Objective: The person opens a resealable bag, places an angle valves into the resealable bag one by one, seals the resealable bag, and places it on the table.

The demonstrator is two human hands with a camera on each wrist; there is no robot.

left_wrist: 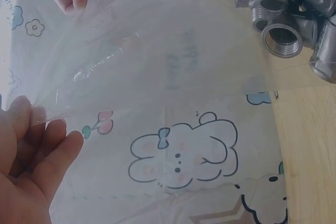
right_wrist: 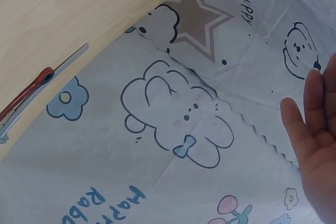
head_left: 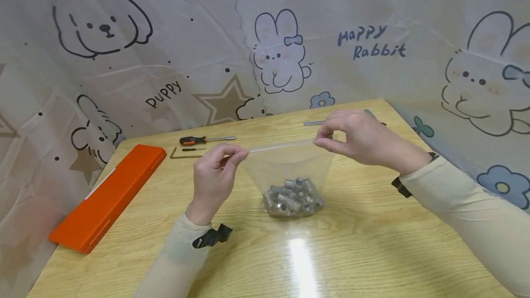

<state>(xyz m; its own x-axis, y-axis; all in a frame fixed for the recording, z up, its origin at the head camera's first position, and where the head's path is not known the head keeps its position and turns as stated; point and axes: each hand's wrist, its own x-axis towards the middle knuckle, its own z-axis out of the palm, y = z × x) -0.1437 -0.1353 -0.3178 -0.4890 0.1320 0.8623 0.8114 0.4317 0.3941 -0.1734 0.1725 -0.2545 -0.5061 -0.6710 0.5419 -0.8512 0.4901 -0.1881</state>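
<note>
A clear zip-top plastic bag stands on the table, its bottom filled with several grey threaded metal pipe fittings. At the bag's upper left corner, my left hand pinches the edge between thumb and fingers. My right hand pinches the rim near the upper right corner, so the top edge is stretched between both hands. In the left wrist view the fittings show threaded openings through the film. The right wrist view catches only part of my right hand; the bag cannot be made out there.
An orange case lies along the table's left side. Behind my left hand are a black-and-orange screwdriver, a hex key and a small dark rod. A red-handled tool and a grey metal strip lie at the back right.
</note>
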